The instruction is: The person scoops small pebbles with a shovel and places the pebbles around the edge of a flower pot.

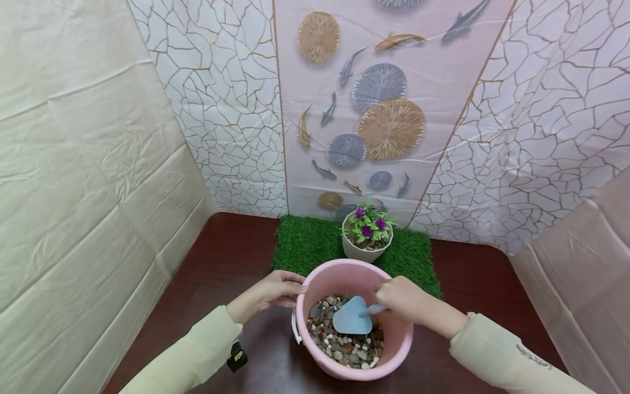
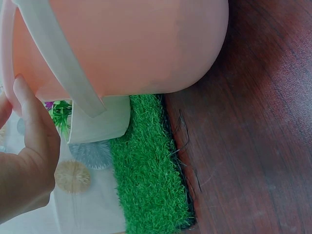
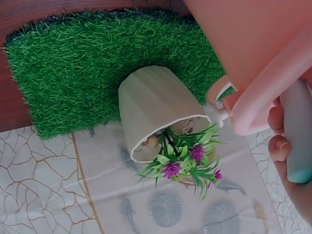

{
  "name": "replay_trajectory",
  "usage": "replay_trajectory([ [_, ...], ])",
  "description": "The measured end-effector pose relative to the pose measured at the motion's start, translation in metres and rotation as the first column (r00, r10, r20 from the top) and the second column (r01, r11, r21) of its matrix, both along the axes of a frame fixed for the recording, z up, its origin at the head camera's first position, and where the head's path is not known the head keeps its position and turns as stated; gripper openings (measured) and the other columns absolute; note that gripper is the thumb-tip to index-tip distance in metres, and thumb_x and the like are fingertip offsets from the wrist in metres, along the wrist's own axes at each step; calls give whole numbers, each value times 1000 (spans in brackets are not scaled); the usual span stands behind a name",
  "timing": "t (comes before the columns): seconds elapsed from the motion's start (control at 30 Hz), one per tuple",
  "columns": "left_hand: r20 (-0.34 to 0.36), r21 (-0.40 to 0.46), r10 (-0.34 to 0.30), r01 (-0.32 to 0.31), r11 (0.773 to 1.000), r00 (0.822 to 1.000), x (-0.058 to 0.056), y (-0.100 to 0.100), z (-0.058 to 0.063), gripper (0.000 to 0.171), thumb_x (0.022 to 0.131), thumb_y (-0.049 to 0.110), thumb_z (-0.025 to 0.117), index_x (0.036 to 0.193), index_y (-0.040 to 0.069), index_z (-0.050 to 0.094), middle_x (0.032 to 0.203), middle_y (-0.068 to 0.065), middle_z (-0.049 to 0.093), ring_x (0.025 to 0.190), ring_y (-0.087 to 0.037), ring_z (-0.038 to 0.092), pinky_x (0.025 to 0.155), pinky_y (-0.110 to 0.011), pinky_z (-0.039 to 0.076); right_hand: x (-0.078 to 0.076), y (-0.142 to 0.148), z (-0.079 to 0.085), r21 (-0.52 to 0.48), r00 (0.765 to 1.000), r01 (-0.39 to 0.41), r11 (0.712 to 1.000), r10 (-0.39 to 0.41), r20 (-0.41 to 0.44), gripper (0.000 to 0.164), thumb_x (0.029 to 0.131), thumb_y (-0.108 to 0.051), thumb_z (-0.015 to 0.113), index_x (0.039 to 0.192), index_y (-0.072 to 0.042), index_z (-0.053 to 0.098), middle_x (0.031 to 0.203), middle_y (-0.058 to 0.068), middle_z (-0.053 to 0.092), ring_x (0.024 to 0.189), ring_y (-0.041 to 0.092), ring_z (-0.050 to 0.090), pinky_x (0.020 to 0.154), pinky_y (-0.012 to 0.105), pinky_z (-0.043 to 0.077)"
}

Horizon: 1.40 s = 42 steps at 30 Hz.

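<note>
A pink bucket (image 1: 397,336) stands on the table with pebbles (image 1: 344,353) of mixed colours in its bottom. My left hand (image 1: 278,289) pinches the bucket's left rim, with the thumb on the outer side in the left wrist view. Over the right part of the rim, my right hand (image 1: 404,298) grips the handle of a light blue shovel (image 1: 352,318). The shovel's blade is inside the bucket, over the pebbles. In the right wrist view the fingers curl round the grey-blue handle (image 3: 298,129), and the blade is hidden.
Behind the bucket, a white pot (image 1: 366,253) with purple flowers (image 1: 366,231) stands on a green grass mat (image 1: 310,243). The bucket's white handle (image 2: 58,53) hangs down its side. Patterned cloth (image 1: 236,109) covers the walls round the dark red table (image 1: 236,241).
</note>
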<state>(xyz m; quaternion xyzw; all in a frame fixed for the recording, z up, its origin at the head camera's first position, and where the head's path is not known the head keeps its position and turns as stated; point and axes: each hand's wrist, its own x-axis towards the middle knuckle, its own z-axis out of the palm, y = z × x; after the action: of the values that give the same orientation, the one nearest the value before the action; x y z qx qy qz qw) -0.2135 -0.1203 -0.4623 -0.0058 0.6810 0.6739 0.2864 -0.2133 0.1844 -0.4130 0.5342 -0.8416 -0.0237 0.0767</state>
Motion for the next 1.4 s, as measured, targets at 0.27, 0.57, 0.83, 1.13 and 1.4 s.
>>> replay_trajectory([
  [0.27,1,0,3,-3,1000,1000,-1,-1,-1,44,87,8,63,126,-10,52,105,-15,70,74,-10,67,67,-26,60,-1,-9,-12,26,996,-73,997,74,-50,24,76,-29,71,58,-21,59,57,-8,52,48,6,42,43,20,33],
  [0.57,13,-22,-6,6,1000,1000,-1,0,1,47,88,10,63,129,-8,51,115,-24,64,80,-13,68,68,-26,60,5,-24,-36,40,996,-58,998,54,76,20,65,-11,77,62,-20,60,66,-9,51,49,3,36,45,15,33],
  [0.83,17,-27,7,-6,1000,1000,-1,-1,0,46,88,9,62,129,-8,51,119,-25,61,79,-12,68,68,-25,60,1,-28,-38,24,996,-78,997,76,50,16,68,-14,79,69,-20,64,70,-7,56,52,5,45,47,17,38],
  [1.13,15,-25,12,-12,1000,1000,-1,0,-1,45,88,9,62,128,-8,51,120,-26,61,75,-9,66,66,-24,59,-3,-25,-38,1,995,-78,997,77,58,16,68,-21,81,71,-20,65,72,-9,57,58,6,53,50,17,43],
  [1.4,24,-16,7,-6,1000,1000,0,-1,3,47,88,9,62,129,-8,50,120,-25,61,77,-11,67,68,-26,60,-5,-22,-37,-33,993,-72,997,75,86,15,68,-20,81,73,-19,67,75,-9,61,63,5,57,53,18,46],
])
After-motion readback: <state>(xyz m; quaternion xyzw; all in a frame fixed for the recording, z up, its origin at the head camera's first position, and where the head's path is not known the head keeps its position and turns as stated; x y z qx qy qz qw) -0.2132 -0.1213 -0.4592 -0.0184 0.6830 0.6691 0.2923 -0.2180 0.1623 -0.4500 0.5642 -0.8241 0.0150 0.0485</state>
